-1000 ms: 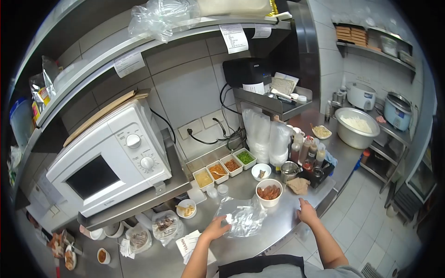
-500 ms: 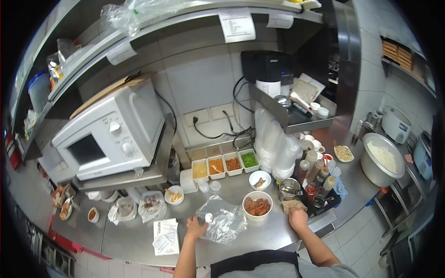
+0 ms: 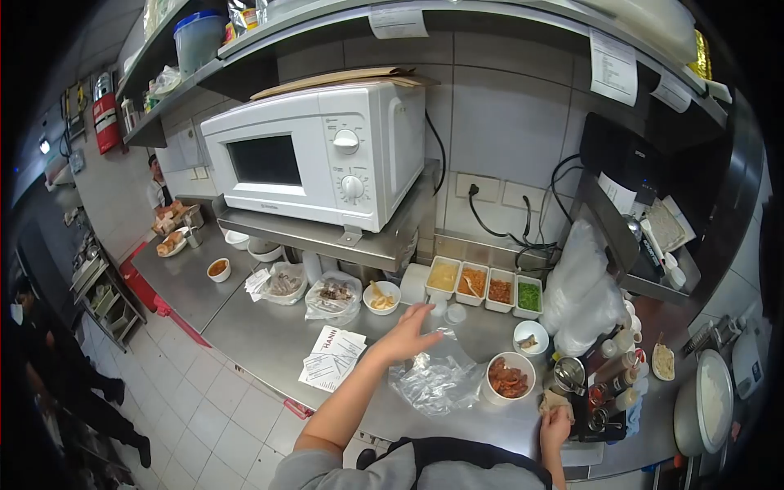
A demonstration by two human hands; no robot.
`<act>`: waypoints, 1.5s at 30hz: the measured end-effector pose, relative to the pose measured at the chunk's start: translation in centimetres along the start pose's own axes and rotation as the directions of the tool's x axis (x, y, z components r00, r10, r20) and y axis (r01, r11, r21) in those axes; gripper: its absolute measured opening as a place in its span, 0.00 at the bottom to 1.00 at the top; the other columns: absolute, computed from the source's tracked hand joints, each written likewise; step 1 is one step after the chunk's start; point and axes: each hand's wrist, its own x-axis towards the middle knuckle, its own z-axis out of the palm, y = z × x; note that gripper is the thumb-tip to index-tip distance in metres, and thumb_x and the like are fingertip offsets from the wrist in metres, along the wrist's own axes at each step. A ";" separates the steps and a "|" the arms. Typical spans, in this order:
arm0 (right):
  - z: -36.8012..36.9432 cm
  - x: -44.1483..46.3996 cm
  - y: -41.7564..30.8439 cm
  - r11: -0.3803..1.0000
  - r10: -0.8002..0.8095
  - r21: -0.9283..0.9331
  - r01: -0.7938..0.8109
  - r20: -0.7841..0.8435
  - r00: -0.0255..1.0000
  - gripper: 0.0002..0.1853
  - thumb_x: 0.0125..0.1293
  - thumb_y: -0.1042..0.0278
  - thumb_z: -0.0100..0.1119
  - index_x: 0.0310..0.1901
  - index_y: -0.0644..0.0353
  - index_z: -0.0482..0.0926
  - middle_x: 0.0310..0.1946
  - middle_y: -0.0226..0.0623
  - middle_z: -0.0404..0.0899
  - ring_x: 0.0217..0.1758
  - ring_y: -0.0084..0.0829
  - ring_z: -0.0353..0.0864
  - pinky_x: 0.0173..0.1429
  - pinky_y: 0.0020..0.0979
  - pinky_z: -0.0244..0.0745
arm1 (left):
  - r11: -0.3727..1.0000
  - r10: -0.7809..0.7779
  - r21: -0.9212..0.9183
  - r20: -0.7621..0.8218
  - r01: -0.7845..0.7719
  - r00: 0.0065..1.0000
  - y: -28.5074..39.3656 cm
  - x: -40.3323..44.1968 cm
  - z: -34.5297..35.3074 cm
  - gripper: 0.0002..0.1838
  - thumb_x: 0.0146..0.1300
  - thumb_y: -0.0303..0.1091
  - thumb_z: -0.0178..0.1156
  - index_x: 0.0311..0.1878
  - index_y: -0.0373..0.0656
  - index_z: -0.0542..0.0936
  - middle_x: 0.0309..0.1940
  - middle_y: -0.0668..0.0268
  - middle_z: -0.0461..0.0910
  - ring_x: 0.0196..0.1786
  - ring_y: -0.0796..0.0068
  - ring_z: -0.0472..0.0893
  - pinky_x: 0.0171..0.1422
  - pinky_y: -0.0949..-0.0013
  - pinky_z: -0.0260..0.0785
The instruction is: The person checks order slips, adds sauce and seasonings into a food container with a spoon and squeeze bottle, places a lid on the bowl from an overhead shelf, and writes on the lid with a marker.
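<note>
My left hand (image 3: 404,336) is raised over the counter with its fingers apart and nothing in them. It is beside a crumpled clear plastic bag (image 3: 438,384) and points toward two small clear cups (image 3: 455,314). At the counter's front, my right hand (image 3: 557,426) is closed on a crumpled tan cloth (image 3: 555,402). Just left of that cloth stands a white tub of reddish-brown meat pieces (image 3: 508,379). Behind the tub is a small white bowl (image 3: 531,336) with a few bits in it.
A white microwave (image 3: 314,155) sits on a raised shelf. Several white containers of toppings (image 3: 472,279) line the wall. Sauce bottles (image 3: 612,376) and a pot of rice (image 3: 704,400) stand right. Printed papers (image 3: 332,357) lie left. People (image 3: 73,367) stand farther left.
My left hand has lifted off the plastic bag and reached forward, its fingers spreading. The view has swung left. My right hand stays on the tan cloth.
</note>
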 end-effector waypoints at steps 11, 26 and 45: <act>1.8 -1.0 1.4 1.000 -0.005 0.007 0.005 -0.043 0.999 0.07 0.60 0.71 0.57 0.32 0.61 0.69 0.19 0.36 0.72 0.20 0.29 0.71 0.28 0.31 0.68 | 0.957 -0.284 -0.072 -0.423 0.280 0.861 -10.8 -7.7 -9.3 0.31 0.56 0.44 0.62 0.60 0.37 0.68 0.58 0.48 0.67 0.62 0.53 0.66 0.64 0.62 0.60; 4.0 -0.5 5.1 0.999 -0.004 -0.045 0.001 -0.060 0.998 0.12 0.63 0.67 0.53 0.42 0.67 0.71 0.38 0.44 0.80 0.40 0.35 0.81 0.43 0.33 0.73 | 0.657 -0.751 -0.403 -0.268 0.638 0.604 -18.6 -19.6 -8.6 0.26 0.52 0.38 0.68 0.51 0.33 0.75 0.40 0.60 0.78 0.38 0.74 0.79 0.38 0.74 0.71; 3.2 -0.6 -2.8 0.911 0.141 0.402 -0.089 -0.101 0.985 0.15 0.67 0.62 0.51 0.46 0.67 0.74 0.39 0.37 0.77 0.40 0.25 0.75 0.46 0.27 0.71 | 0.796 -0.401 0.083 -0.669 0.599 0.625 -17.2 -15.6 -6.2 0.32 0.46 0.35 0.67 0.54 0.36 0.66 0.54 0.46 0.64 0.61 0.51 0.62 0.62 0.51 0.56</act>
